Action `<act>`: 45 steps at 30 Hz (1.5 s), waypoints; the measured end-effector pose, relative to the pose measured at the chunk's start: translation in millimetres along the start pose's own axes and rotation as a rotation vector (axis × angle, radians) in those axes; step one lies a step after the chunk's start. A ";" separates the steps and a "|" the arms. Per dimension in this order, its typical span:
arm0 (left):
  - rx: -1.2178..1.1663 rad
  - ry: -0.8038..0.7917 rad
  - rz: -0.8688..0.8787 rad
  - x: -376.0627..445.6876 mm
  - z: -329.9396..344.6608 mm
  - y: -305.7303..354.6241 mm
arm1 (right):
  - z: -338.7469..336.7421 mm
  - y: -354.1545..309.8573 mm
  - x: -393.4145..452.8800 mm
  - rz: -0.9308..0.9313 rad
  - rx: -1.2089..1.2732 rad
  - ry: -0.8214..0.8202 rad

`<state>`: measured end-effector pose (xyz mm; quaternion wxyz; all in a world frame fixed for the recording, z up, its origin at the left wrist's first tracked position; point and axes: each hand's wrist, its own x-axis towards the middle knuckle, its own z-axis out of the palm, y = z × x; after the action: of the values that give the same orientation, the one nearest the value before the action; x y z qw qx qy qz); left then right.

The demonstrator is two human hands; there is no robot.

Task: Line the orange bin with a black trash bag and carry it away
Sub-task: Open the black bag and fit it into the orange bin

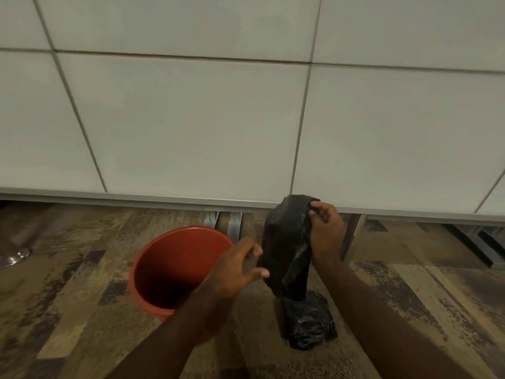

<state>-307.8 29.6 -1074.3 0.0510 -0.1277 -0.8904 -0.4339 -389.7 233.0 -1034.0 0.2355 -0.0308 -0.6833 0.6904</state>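
so, nearest to you, both forearms reach forward and down over the patterned floor. just past them, on the floor at your right, lies a crumpled black bundle, which looks like the folded rest of the bags or the tail of the same one; you cannot tell which from here.

your left hand is spread with the fingers loose, touching or nearly touching the left edge of the black trash bag; it has not clamped down on anything, so count it as open. your right hand pinches the upper right edge of the bag between thumb and fingers and holds it up off the floor. the bag hangs narrow and folded, its mouth not spread.

just to the left of the bag stands the orange bin, upright on the floor, its inside bare and dark at the bottom. no plastic sits in it or over its rim. your left forearm crosses in front of its near right side.

beyond the bin, metal legs show under the pale cabinet fronts that fill the far half of the view. a small shiny thing sits on the floor far left, too blurred to name.

as a judgement, you are early on: the bag is in hand but unopened. finding the mouth, shaking it out, pushing it in, folding it over the rim and carrying the bin off all remain.
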 end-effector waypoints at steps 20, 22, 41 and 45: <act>-0.177 0.890 -0.224 -21.4 -116.2 -13.9 | 113.8 14.3 -72.8 0.317 -0.208 -0.433; -0.183 0.933 -0.275 -24.4 -125.9 -26.0 | 109.4 43.6 -88.4 0.355 -0.386 -0.539; -0.159 0.903 -0.381 -35.5 -139.2 -58.7 | 92.5 87.5 -144.8 0.830 -0.113 -0.552; -0.114 0.846 -0.375 -30.3 -130.8 -55.4 | 51.9 77.8 -165.9 0.826 -0.204 -0.632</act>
<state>-296.3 -111.4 -1041.6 0.3234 0.2211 -0.7737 -0.4979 -283.4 127.3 -1151.6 -0.2778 -0.1107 -0.7156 0.6312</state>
